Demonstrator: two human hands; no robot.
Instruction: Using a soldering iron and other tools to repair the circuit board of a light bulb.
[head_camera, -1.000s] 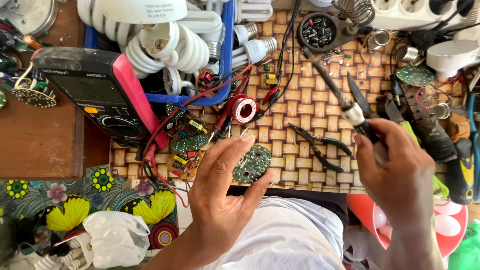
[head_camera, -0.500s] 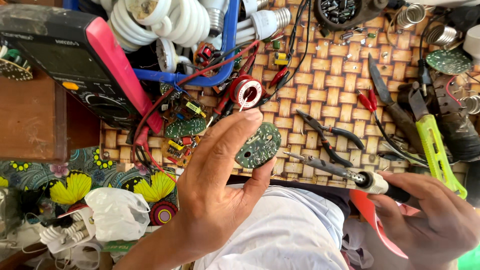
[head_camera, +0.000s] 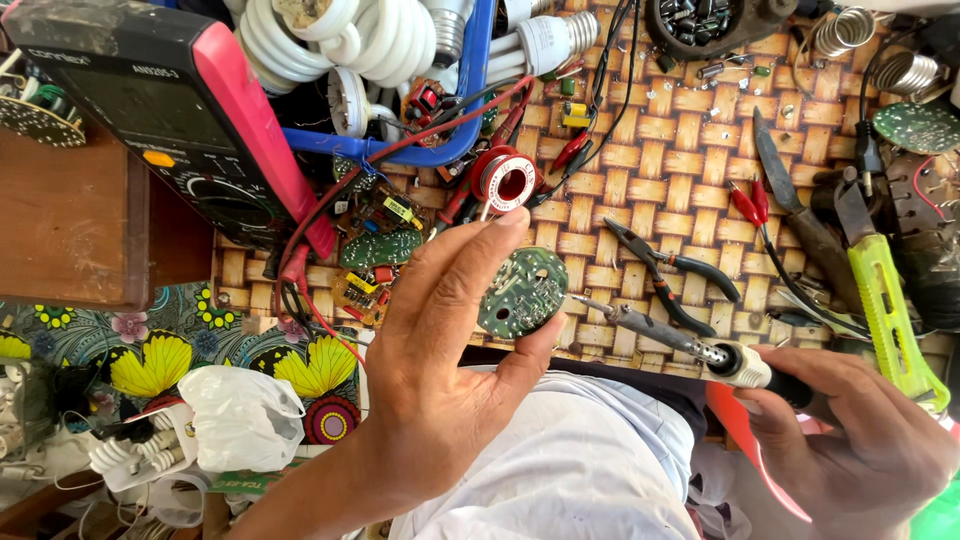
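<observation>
Woven cane matting (head_camera: 690, 160) is covering a cluttered worktop, where a person is working over a spread of tools and parts. Their left hand (head_camera: 440, 370) is pinching a round green circuit board (head_camera: 522, 292) between thumb and fingertips, holding it just above the mat's near edge. Their right hand (head_camera: 860, 440) is gripping the handle of a soldering iron (head_camera: 680, 340), whose tip is pointing at the board's right rim, very close to it; whether they are touching cannot be told. Black-handled pliers (head_camera: 670, 270) are lying just beyond the iron, a red solder spool (head_camera: 507, 182) is sitting above the board, and a black and pink multimeter (head_camera: 180, 120) is resting at upper left beside white spiral bulbs (head_camera: 330, 40).
</observation>
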